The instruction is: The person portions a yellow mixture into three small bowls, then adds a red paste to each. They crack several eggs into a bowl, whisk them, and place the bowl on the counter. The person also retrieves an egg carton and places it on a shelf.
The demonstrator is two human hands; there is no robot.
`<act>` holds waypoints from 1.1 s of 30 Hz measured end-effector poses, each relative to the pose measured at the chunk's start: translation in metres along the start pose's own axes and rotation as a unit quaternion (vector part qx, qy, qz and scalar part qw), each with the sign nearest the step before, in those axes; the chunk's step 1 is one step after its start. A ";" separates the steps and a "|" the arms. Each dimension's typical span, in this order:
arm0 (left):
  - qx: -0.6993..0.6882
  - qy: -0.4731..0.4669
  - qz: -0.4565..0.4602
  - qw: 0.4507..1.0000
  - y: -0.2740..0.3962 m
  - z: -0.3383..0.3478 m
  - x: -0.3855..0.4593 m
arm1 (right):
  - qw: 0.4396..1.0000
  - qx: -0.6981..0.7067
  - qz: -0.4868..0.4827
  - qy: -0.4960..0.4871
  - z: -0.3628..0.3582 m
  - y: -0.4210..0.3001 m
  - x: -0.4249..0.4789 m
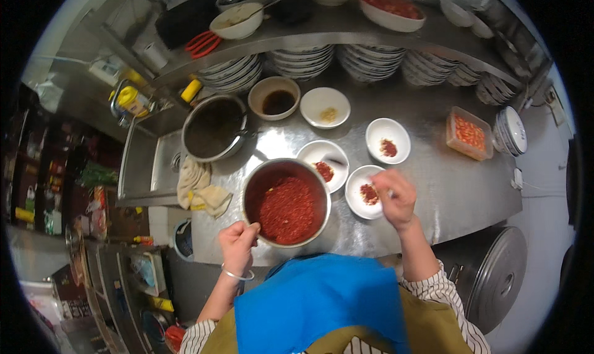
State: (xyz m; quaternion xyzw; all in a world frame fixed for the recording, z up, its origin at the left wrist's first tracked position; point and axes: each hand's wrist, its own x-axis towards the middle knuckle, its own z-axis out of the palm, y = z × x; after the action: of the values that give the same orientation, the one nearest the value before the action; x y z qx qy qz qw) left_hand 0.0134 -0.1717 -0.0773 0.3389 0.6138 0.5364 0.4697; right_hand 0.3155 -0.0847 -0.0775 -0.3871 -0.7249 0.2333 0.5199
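My left hand (239, 243) grips the rim of a deep metal pot (326, 214) that holds crushed red chili (287, 210). Over the right edge of a small white bowl (364, 210) is my right hand (397, 198), its fingers curled; whether they hold something is unclear. Red flakes and pale bits lie in that bowl. Behind it stands another white bowl (401, 133) with a little red seasoning. Partly behind the pot is a white bowl (320, 146) with red flakes and a blurred dark thing over it. A white bowl (313, 98) farther back holds a pale yellow paste.
A bowl of dark liquid (254, 101) and a large metal pot (188, 140) stand at the back left, beside a sink (134, 163) and cloths (195, 180). A plastic tub of orange-red pieces (469, 154) is at right. Plates (301, 64) are stacked under a metal shelf (334, 39).
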 end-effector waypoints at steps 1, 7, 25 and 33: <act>-0.001 -0.006 0.004 1.000 0.001 0.001 0.000 | 0.995 0.047 -0.027 -0.080 0.011 -0.016 0.003; -0.028 -0.013 0.000 1.000 0.007 0.005 -0.006 | 0.950 0.121 -0.066 -0.281 0.052 -0.031 -0.011; -0.024 -0.005 -0.027 0.999 -0.004 0.011 0.005 | 0.838 0.410 0.357 -0.048 0.061 -0.002 -0.008; -0.039 0.025 -0.033 0.998 0.000 0.013 0.010 | 0.862 0.385 0.295 0.144 0.041 0.074 0.066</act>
State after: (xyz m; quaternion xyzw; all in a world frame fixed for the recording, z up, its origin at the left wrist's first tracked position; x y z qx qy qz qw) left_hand 0.0226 -0.1577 -0.0796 0.2861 0.6151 0.5526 0.4842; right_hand 0.2905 0.0151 -0.1089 -0.3810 -0.3459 0.5779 0.6334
